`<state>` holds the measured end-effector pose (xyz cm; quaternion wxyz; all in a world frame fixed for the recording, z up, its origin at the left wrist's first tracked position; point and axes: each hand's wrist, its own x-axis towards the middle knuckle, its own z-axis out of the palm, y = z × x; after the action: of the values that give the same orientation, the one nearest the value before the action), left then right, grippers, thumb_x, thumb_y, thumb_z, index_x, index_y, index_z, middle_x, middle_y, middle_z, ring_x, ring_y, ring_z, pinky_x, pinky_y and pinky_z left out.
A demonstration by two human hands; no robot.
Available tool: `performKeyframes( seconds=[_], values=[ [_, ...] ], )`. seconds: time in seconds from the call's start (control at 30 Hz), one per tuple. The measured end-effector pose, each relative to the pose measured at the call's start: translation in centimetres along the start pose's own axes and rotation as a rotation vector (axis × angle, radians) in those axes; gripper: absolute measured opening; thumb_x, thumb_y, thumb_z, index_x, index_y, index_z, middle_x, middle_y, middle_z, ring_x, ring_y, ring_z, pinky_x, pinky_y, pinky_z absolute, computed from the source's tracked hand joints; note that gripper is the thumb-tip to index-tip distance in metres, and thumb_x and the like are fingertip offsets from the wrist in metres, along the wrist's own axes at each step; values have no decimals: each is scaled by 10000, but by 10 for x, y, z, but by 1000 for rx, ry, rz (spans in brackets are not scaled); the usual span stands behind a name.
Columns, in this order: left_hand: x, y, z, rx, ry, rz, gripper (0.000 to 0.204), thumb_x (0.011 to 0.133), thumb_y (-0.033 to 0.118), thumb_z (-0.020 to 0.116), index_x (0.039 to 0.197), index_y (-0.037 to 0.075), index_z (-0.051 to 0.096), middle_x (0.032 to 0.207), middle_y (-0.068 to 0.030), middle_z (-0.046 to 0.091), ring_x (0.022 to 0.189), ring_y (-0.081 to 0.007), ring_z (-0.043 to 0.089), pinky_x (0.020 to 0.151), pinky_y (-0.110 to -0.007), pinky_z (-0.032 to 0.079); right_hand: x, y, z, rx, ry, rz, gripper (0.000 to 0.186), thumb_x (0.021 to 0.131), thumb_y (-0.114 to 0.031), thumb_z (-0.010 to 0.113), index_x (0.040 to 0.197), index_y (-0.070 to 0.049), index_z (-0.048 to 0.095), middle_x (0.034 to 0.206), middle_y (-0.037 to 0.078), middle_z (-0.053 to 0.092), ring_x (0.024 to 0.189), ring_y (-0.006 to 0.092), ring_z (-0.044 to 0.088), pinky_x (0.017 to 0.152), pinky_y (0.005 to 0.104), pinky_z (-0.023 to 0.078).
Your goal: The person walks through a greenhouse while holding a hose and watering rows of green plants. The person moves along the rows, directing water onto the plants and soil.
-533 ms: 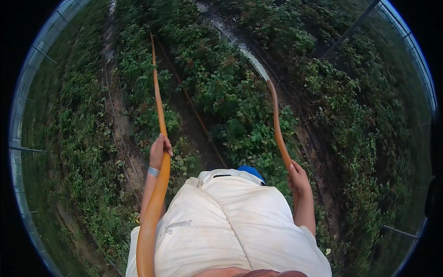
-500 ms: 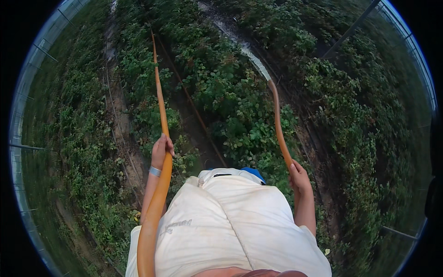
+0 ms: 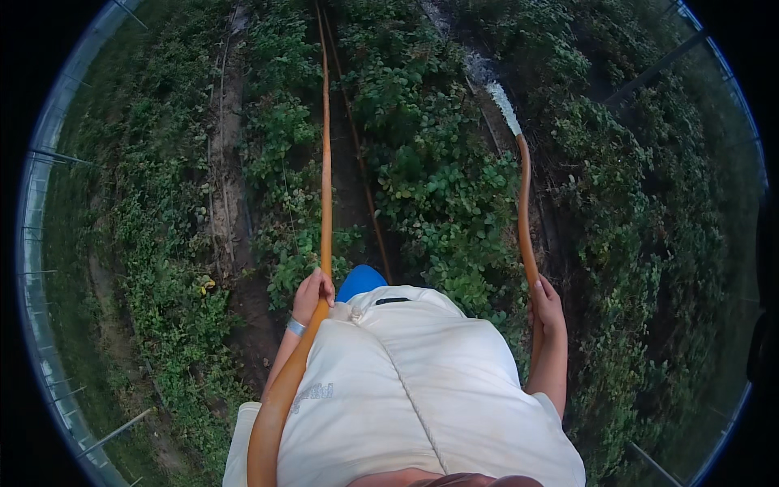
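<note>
On my left, an orange hose [image 3: 326, 187] stretches away between the plant rows and passes up over my side. My left hand [image 3: 311, 294], with a pale band at its wrist, is closed around it near my waist. On the right, my right hand [image 3: 548, 305] grips an orange hose length [image 3: 525, 219] a short way behind its open end. White water [image 3: 505, 107] gushes from that end onto the ground between plants. Whether both lengths are one hose is hidden behind my body.
Rows of leafy green plants [image 3: 438, 187] stand ahead and to both sides. Bare soil strips [image 3: 225, 162] with thin lines run between them. Another hose length [image 3: 361, 174] lies in the furrow ahead. Metal poles [image 3: 661, 66] and a pale enclosing wall [image 3: 36, 219] edge the view.
The view has swung left, so the rows and hoses sit farther right. The left hand appears lower and closer to my waist. Both hands keep their hold, and water still flows.
</note>
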<state>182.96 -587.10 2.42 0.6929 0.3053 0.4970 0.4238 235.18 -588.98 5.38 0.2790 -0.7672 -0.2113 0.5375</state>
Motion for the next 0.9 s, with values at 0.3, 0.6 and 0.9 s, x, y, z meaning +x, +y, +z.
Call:
performKeyframes(
  seconds=[0.3,0.6,0.9],
  values=[
    [-100,-63,-19,-38,-25,27,511,1076,424,316,754,68,489,611,-66,530,513,-145,540,523,-267,477,-72,58,-10,-25,12,-96,459,1025,-327,510,1448,-152,474,637,23,541,436,119,486,407,276,407],
    [-198,-59,-50,8,-65,121,498,1063,452,358,761,80,496,616,-46,521,508,-124,531,512,-246,465,-209,133,-10,22,78,-213,462,1024,-337,514,1443,-145,479,645,2,535,449,99,481,407,247,398],
    [-245,-48,-36,115,-101,158,485,1053,463,387,764,87,485,645,-32,506,531,-111,526,535,-231,453,-300,205,-32,91,156,-143,461,1022,-336,526,1445,-158,486,646,-2,530,468,87,476,429,245,394]
  ],
)
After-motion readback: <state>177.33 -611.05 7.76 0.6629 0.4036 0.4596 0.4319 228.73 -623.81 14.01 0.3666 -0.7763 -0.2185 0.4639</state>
